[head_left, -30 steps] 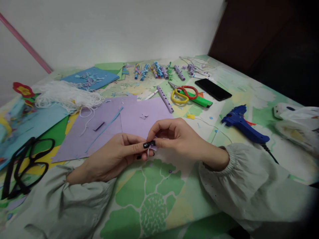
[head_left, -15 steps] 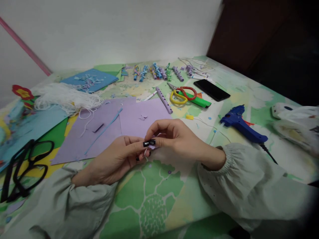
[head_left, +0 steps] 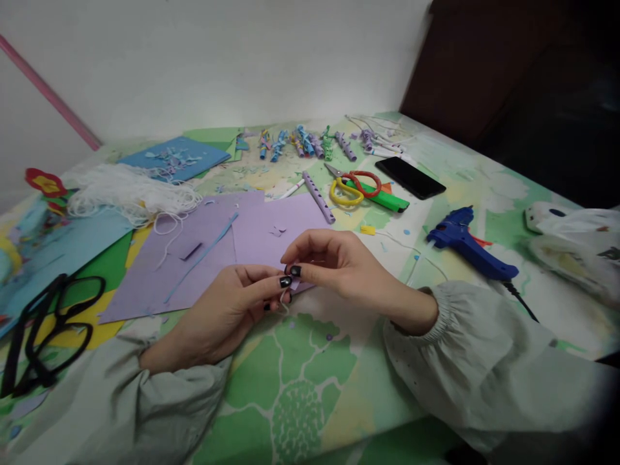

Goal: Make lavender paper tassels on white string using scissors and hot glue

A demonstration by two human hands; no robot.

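My left hand (head_left: 232, 307) is closed in a pinch on a white string (head_left: 283, 301), whose short end hangs below the thumb. My right hand (head_left: 346, 268) meets it fingertip to fingertip, thumb and forefinger pressed together. What the right fingers hold is hidden; a bit of purple shows between the thumbs, and I cannot tell whether it is held or belongs to the sheet behind. Beneath and beyond the hands lie purple sheets (head_left: 271, 210), with a thin blue strip (head_left: 203, 255) and a small purple piece (head_left: 190, 250) on the left one.
A purple tube with holes (head_left: 318, 197), scissors (head_left: 361, 186), a green cutter (head_left: 387, 199) and a phone (head_left: 410, 177) lie beyond. At right is a blue glue gun (head_left: 472, 245). Glasses (head_left: 58, 329) and tangled white string (head_left: 126, 194) lie left. Several curled-paper tubes (head_left: 305, 139) line the back.
The thumbs have drawn slightly apart, with the right thumb now a little above the left. Both hands stay in the same place, still pinched together.
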